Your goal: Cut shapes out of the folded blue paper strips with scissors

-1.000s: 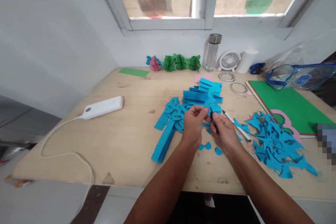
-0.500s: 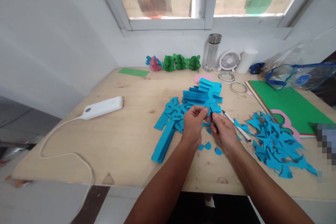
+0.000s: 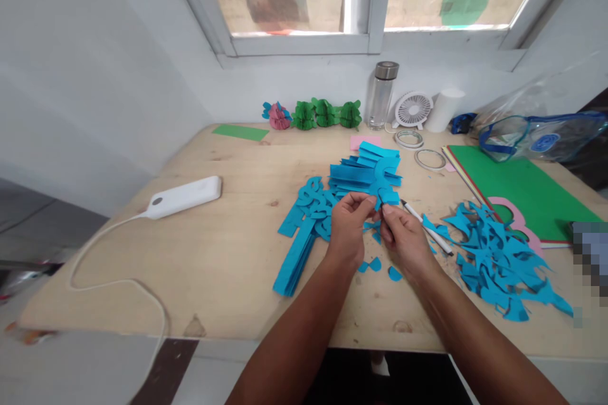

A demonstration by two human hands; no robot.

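Note:
My left hand (image 3: 349, 228) is closed, pinching a blue paper piece (image 3: 379, 190) between thumb and fingers. Close beside it, my right hand (image 3: 406, 237) is wrapped around dark scissors (image 3: 382, 207), mostly hidden by the fingers, with the tip at the paper. Behind the hands lie folded blue paper strips (image 3: 354, 175). To the left are curly blue cutouts (image 3: 311, 193) and a long folded blue strip (image 3: 294, 259). A white marker (image 3: 430, 228) lies right of my right hand. Small blue scraps (image 3: 394, 273) are scattered below the hands.
A heap of blue offcuts (image 3: 498, 266) lies at the right, by green sheets (image 3: 532, 190) and a pink cutout (image 3: 515, 215). Along the wall stand green paper ornaments (image 3: 325, 114), a glass bottle (image 3: 382, 98) and a small fan (image 3: 413, 110). A white power bank (image 3: 185, 196) with cable lies left.
Both hands stay nearly in place. The dark scissors in my right hand show less than before; the view has shifted very slightly.

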